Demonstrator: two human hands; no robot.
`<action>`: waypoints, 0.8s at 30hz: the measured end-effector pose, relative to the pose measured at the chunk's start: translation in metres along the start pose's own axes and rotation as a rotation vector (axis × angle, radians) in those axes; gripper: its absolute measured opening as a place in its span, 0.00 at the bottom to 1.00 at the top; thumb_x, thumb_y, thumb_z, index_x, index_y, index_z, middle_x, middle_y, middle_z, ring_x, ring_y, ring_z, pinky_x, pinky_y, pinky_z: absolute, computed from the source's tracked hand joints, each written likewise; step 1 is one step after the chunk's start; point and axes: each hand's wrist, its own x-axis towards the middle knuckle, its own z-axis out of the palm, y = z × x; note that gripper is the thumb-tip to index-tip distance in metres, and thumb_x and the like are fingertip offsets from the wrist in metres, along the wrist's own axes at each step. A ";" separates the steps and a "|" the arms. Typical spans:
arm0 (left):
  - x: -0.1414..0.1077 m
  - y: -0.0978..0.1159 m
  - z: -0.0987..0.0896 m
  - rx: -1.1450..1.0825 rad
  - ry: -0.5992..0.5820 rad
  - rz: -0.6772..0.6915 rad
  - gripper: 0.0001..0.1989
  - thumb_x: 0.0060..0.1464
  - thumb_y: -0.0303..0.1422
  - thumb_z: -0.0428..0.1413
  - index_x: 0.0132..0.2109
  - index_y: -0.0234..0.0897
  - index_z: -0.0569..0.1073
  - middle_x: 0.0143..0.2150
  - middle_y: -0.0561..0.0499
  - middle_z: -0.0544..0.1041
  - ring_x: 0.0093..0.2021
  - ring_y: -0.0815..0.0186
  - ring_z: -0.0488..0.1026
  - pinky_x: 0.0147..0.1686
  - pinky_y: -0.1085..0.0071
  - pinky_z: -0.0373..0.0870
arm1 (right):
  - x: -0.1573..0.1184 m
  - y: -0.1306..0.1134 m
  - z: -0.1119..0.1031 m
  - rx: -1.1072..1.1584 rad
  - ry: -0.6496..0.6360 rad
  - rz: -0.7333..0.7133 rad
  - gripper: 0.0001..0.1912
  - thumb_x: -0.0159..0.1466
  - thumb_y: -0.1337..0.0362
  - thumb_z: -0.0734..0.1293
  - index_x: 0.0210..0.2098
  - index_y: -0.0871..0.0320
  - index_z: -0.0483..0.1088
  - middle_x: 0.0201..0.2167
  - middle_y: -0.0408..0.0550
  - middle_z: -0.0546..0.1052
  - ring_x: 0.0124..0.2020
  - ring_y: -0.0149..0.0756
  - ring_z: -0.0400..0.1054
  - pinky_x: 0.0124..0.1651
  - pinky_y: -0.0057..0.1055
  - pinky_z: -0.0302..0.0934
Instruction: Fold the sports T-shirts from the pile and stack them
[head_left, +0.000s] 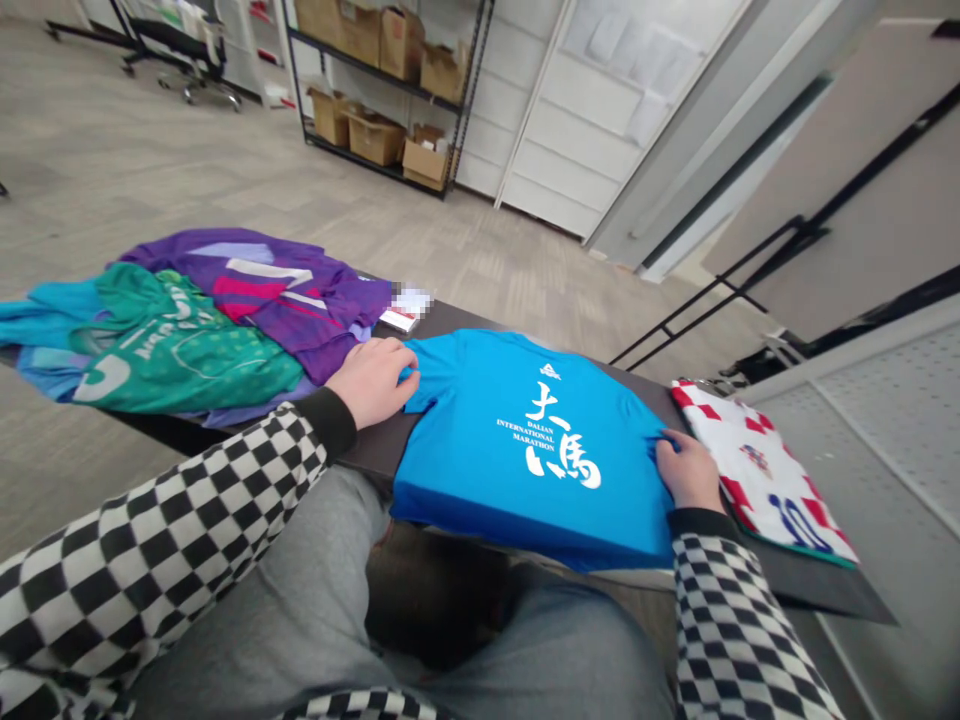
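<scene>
The left hand [375, 385] has its grip nearly closed, thumb against bent fingers, grasping the end of one short sleeve [441, 362] of the blue shirt [472, 450]. The right hand [688, 472] has its grip clenched on the opposite side of the same shirt, where the cloth gathers into small creases at the thumb (the exact contact of the remaining fingers is hidden).

The blue shirt lies face up on the dark bench [384, 445], directly in front of the person, between the two hands. Its collar end points away from the person; its lower part bends down over the near edge. The chest carries a white logo, large brush-style characters and the words "DALIAN INTERNATIONAL MARATHON". The fabric is thin, smooth and mostly flat.

Beyond the left hand, a green shirt [225, 360] with white lettering and a purple shirt [330, 305] with pink and white patches form a loose, crumpled heap. Just beside the right hand, a white shirt [780, 470] with red checks and a dark blue number is arranged as a flat, neat rectangle.
</scene>
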 end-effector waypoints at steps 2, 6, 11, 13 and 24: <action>0.017 0.002 0.007 -0.039 -0.001 0.096 0.22 0.74 0.40 0.49 0.60 0.37 0.82 0.61 0.37 0.81 0.64 0.48 0.76 0.69 0.50 0.70 | -0.002 -0.001 -0.001 0.008 0.017 0.000 0.29 0.63 0.56 0.64 0.55 0.60 0.87 0.56 0.67 0.85 0.61 0.64 0.78 0.70 0.58 0.69; 0.032 0.003 0.024 0.019 -0.150 0.127 0.30 0.75 0.42 0.47 0.73 0.32 0.75 0.77 0.33 0.72 0.77 0.46 0.68 0.77 0.49 0.63 | -0.009 0.003 -0.006 0.007 0.108 0.035 0.29 0.66 0.54 0.62 0.54 0.59 0.87 0.55 0.66 0.86 0.62 0.65 0.78 0.70 0.58 0.69; 0.024 -0.012 0.038 0.082 -0.231 0.125 0.38 0.73 0.47 0.45 0.78 0.26 0.69 0.82 0.29 0.64 0.84 0.44 0.58 0.82 0.48 0.51 | -0.020 0.009 -0.011 -0.029 0.032 0.057 0.29 0.65 0.55 0.63 0.56 0.60 0.87 0.58 0.65 0.85 0.62 0.62 0.78 0.71 0.55 0.68; 0.023 -0.018 0.044 0.092 -0.226 0.117 0.39 0.73 0.47 0.45 0.79 0.26 0.69 0.83 0.29 0.63 0.84 0.42 0.57 0.82 0.47 0.50 | -0.023 0.011 -0.010 -0.008 0.006 0.068 0.29 0.64 0.57 0.63 0.56 0.60 0.87 0.58 0.64 0.86 0.62 0.60 0.78 0.72 0.53 0.68; 0.028 0.000 0.040 0.135 -0.215 0.061 0.37 0.76 0.43 0.41 0.84 0.33 0.60 0.87 0.36 0.55 0.86 0.44 0.51 0.83 0.41 0.46 | 0.002 0.010 -0.027 -0.062 0.067 -0.003 0.31 0.71 0.60 0.60 0.66 0.66 0.80 0.66 0.66 0.81 0.69 0.57 0.74 0.77 0.50 0.62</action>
